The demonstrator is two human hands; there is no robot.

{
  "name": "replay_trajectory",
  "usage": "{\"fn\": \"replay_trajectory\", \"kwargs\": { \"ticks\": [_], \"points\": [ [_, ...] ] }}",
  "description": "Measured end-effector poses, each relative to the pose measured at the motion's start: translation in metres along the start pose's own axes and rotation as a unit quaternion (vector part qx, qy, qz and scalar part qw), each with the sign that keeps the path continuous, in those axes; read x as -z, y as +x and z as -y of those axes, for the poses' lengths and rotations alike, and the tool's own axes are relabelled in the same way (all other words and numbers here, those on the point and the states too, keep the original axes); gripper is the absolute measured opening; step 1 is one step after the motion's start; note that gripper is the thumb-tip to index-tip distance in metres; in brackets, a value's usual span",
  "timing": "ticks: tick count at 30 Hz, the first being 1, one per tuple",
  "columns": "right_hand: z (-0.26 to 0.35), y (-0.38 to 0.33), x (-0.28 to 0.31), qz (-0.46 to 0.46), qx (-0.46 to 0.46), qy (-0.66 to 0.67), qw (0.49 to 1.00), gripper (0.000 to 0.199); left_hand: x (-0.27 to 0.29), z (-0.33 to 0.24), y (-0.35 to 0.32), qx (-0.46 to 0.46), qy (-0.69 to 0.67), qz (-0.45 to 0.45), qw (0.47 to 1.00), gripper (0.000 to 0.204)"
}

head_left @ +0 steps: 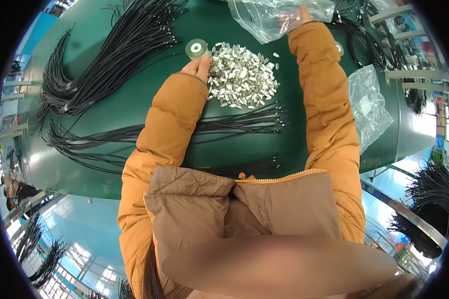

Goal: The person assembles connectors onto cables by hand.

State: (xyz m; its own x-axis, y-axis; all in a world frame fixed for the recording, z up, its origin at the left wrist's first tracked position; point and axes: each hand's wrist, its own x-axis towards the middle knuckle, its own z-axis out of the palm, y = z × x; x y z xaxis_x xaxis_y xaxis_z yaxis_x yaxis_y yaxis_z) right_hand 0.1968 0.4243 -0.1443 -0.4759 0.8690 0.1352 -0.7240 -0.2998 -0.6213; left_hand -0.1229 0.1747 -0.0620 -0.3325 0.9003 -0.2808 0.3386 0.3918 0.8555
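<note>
A heap of small silvery metal pieces (pixel 244 77) lies on the green table. My left hand (pixel 198 67) rests against the heap's left edge, just below a roll of tape (pixel 196 48) with a white core. Its fingers are partly hidden, so whether they grip a piece or touch the roll is unclear. At the far side, my right hand (pixel 303 14) is closed on a clear plastic bag (pixel 264 22), its fingers seen through the film. What the bag contains, if anything, I cannot make out.
A thick bundle of black cables (pixel 114 50) lies at the far left of the table (pixel 289 144). Thinner black cables (pixel 224 123) stretch nearer me. Another clear bag (pixel 369 107) lies right of my arm, with black coiled cables (pixel 366 42) beyond. More cables (pixel 429 199) hang off the right side.
</note>
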Motion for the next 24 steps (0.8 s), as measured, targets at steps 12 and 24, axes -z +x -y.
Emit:
{"fn": "replay_trajectory", "kwargs": {
  "ticks": [12,24],
  "points": [
    [0.169,-0.004,0.042,-0.502,0.183,-0.243,0.81,0.045,-0.028,-0.027,-0.001,-0.08,-0.02,0.082,0.993,0.044],
    [0.125,-0.056,-0.136,-0.481,0.165,-0.674,0.535,0.039,-0.017,-0.027,-0.017,-0.07,-0.077,0.046,0.994,0.028]
  ]
}}
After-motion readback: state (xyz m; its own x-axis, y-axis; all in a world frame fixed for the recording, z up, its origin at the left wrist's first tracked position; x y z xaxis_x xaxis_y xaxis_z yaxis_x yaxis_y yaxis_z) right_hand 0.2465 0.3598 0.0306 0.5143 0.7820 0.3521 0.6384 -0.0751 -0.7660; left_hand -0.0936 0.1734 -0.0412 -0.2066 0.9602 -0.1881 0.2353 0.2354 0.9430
